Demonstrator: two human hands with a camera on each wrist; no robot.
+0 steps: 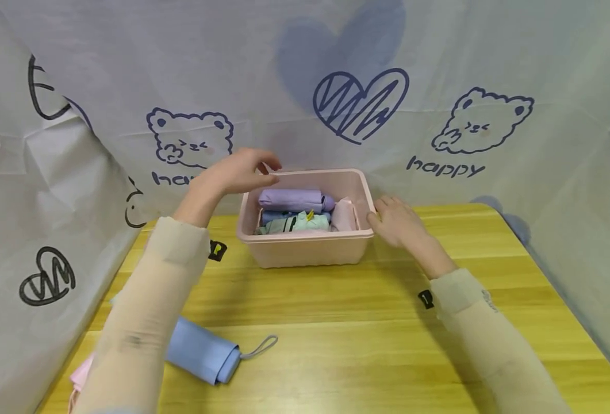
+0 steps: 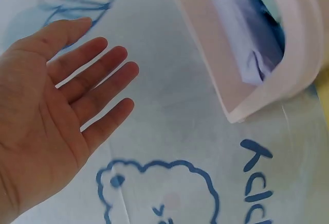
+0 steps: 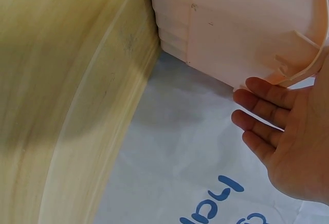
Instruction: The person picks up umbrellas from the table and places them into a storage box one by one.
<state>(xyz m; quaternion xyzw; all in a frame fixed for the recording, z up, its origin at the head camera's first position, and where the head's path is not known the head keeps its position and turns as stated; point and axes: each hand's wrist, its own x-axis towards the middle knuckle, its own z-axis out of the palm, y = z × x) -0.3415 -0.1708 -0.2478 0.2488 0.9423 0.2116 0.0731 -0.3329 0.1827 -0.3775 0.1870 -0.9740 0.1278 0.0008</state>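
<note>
apparently partway: done, at least four folded bundles [image 1: 290, 200] inside one pink bin [image 1: 307, 253], which sits between left hand [image 1: 238, 171] and right hand [image 1: 399, 221]; remaining, one blue umbrella [image 1: 201, 351] and at least one partly hidden pink item [image 1: 80, 374], either side of the left sleeve [image 1: 144, 305]. left hand holds nothing, fingers loosely spread; right hand's relaxed fingers touch the bin's side.

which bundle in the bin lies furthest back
The lilac rolled fabric bundle in the pink plastic bin; the blue fabric bundle, mint-green fabric bundle and pink fabric bundle lie nearer its front.
</note>
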